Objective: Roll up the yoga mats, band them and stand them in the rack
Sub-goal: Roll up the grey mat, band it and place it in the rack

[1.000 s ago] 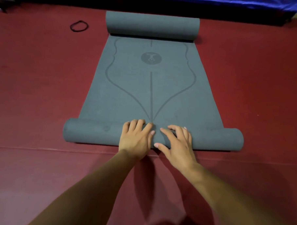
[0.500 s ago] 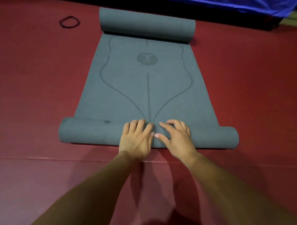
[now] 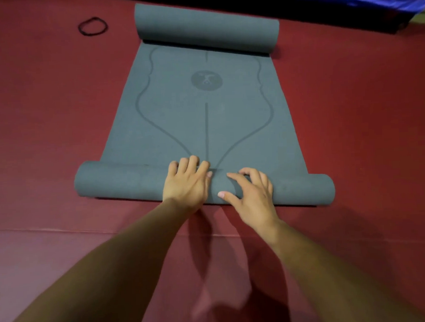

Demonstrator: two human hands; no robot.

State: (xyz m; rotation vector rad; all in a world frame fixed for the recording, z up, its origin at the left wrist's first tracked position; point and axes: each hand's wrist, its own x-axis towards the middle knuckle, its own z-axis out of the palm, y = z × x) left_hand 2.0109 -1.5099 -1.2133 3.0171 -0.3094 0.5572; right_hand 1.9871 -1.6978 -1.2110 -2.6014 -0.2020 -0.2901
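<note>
My left hand (image 3: 187,184) and right hand (image 3: 253,198) rest side by side on the middle of the near roll of the grey-blue foam yoga mat (image 3: 204,117). The left fingers press fairly straight, while the right ones are arched with the thumb spread, perhaps only their tips touching. That roll runs left to right on the red padded floor (image 3: 351,130), and the flat stretch points away from me to a second rolled end.

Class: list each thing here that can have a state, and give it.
yoga mat: rolled at both ends, flat between.
black band: lying loose on the floor.
left hand: pressing on the near roll.
right hand: fingers arched on the near roll.
</note>
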